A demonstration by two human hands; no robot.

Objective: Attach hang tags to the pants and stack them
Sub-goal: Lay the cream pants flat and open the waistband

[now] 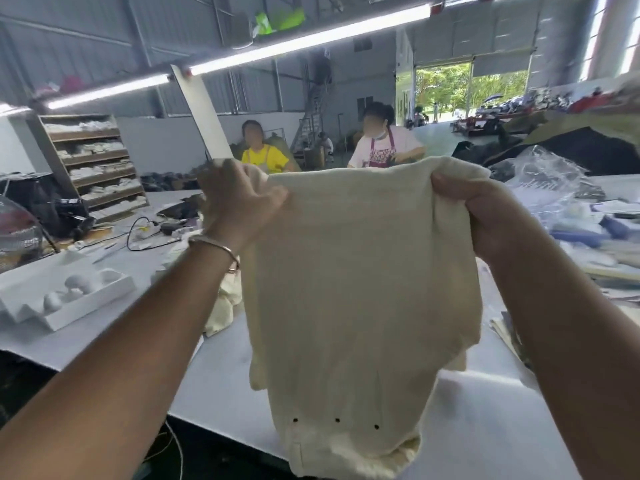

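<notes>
A cream woven pair of pants (360,282) is held up above the white table (221,403) — one top corner gripped by the left hand (239,199), the other by the right hand (485,213).

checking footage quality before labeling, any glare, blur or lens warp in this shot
Head view: the ceiling tube lights blow out to white and look bowed by the wide-angle lens; the open doorway is overexposed; the left hand is slightly motion-smeared; the cream pants stay evenly lit, sharp enough to show three dark dots near the bottom.
</notes>
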